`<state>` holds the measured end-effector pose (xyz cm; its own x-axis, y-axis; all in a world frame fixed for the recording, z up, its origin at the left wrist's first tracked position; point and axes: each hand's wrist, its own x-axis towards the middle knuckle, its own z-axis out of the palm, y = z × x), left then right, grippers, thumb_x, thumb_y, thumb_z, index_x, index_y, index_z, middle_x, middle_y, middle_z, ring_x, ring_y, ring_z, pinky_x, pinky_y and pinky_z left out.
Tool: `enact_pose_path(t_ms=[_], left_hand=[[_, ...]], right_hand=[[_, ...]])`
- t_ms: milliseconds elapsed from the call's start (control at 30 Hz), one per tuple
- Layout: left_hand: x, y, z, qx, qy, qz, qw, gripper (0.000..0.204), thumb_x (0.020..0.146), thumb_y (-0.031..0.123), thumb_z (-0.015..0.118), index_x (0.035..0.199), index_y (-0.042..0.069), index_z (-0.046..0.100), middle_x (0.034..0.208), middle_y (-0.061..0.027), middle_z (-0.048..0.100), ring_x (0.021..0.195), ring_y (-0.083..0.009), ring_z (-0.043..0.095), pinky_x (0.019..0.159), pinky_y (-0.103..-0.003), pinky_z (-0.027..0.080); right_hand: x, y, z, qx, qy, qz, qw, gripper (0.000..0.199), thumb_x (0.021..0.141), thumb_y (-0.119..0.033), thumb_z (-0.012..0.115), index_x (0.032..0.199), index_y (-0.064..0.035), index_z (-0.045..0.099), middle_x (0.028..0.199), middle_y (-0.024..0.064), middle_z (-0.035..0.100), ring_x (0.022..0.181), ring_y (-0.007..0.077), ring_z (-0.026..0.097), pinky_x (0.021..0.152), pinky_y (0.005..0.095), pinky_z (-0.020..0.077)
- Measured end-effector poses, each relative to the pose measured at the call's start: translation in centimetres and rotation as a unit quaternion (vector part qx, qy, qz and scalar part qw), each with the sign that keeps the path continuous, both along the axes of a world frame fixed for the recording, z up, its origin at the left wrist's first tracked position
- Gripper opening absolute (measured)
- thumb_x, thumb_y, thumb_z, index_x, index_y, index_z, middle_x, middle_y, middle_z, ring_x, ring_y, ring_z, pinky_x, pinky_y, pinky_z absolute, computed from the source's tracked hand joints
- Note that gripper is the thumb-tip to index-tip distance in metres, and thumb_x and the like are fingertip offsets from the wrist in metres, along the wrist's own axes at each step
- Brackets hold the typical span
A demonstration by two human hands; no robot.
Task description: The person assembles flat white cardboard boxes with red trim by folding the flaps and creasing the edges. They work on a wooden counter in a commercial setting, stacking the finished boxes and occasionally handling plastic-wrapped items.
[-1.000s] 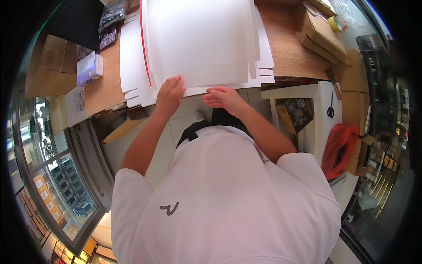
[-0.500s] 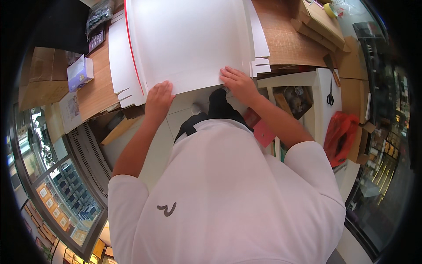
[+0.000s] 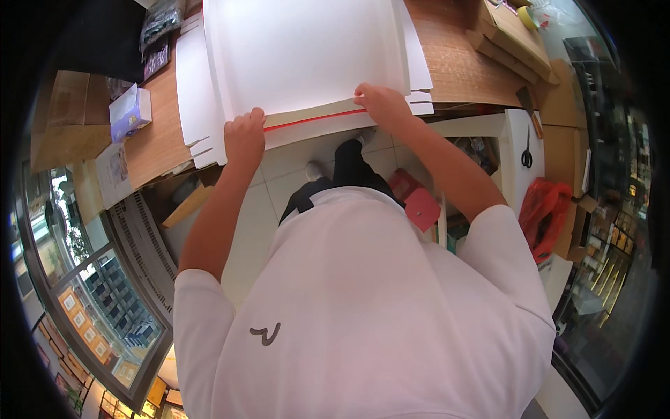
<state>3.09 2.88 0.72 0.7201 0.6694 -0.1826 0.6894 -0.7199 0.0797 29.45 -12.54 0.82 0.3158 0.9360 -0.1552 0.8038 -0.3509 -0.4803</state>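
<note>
- Our left hand [image 3: 244, 136] and right hand [image 3: 377, 103] pinched the near edge of the large white flat cardboard sheet [image 3: 307, 52].
- It stretched away across the wooden worktop [image 3: 460, 66].

A small shop or packing room is suggested. A wooden worktable [image 3: 150, 140] is covered with large flat white box blanks [image 3: 300, 56], and folded brown cardboard boxes [image 3: 513, 35] are stacked at its far right end. Scissors [image 3: 527, 150] are hung on a white shelf unit [image 3: 513, 160], with a red plastic bag [image 3: 548, 213] seen beside it. Shelves crowded with small goods [image 3: 618, 230] are visible at the right, and a glass shopfront window [image 3: 84, 279] at the left.
</note>
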Motion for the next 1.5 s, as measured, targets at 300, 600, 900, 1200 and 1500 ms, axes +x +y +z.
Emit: enact_pose_path(t_ms=[300,600,900,1200,1500], left_hand=[[0.1,-0.6,-2.4,0.117,-0.247,-0.222,0.936,0.022,0.081,0.010,0.061,0.101,0.002,0.057,0.103,-0.0092,0.056,0.098,-0.0238,0.055,0.078,-0.033,0.048],[1.5,1.2,-1.6,0.107,0.014,-0.330,0.938,0.028,0.070,0.005,0.062,0.097,0.000,0.056,0.092,-0.0096,0.053,0.087,-0.0199,0.054,0.069,-0.026,0.049],[3.5,-1.2,-2.8,0.107,-0.294,-0.255,0.915,0.017,0.074,0.004,0.059,0.091,0.003,0.056,0.093,-0.0093,0.055,0.086,-0.0257,0.055,0.074,-0.035,0.047],[2.2,-2.1,-2.8,0.032,-0.274,-0.254,0.927,0.011,0.080,0.006,0.060,0.090,0.003,0.056,0.090,-0.0091,0.056,0.083,-0.0240,0.055,0.074,-0.034,0.048],[2.3,-3.1,-2.7,0.049,-0.299,-0.202,0.931,0.012,0.083,0.009,0.062,0.091,0.004,0.055,0.090,-0.0088,0.055,0.084,-0.0244,0.055,0.072,-0.035,0.046]], right_hand=[[0.6,-0.8,-4.3,0.160,-0.175,0.143,0.961,0.020,0.079,-0.019,0.068,0.095,-0.0092,0.061,0.096,0.0087,0.057,0.095,0.0275,0.055,0.083,0.0384,0.0459],[-2.5,0.9,-3.1,0.246,-0.152,0.235,0.928,0.021,0.080,-0.017,0.068,0.097,-0.0067,0.062,0.098,0.0081,0.057,0.093,0.0245,0.055,0.083,0.0343,0.0474],[-2.6,1.5,-2.9,0.223,-0.177,0.279,0.917,0.020,0.077,-0.007,0.057,0.096,-0.0029,0.061,0.097,0.0078,0.057,0.093,0.0236,0.055,0.085,0.0325,0.0468],[-2.7,0.2,-2.7,0.216,-0.188,0.283,0.915,0.012,0.076,-0.008,0.056,0.088,-0.0052,0.059,0.094,0.0073,0.057,0.090,0.0215,0.053,0.083,0.0304,0.0447],[1.0,-1.6,-2.3,0.170,-0.148,0.252,0.941,0.015,0.073,-0.002,0.058,0.088,-0.0043,0.060,0.094,0.0088,0.057,0.096,0.0243,0.055,0.085,0.0337,0.0459]])
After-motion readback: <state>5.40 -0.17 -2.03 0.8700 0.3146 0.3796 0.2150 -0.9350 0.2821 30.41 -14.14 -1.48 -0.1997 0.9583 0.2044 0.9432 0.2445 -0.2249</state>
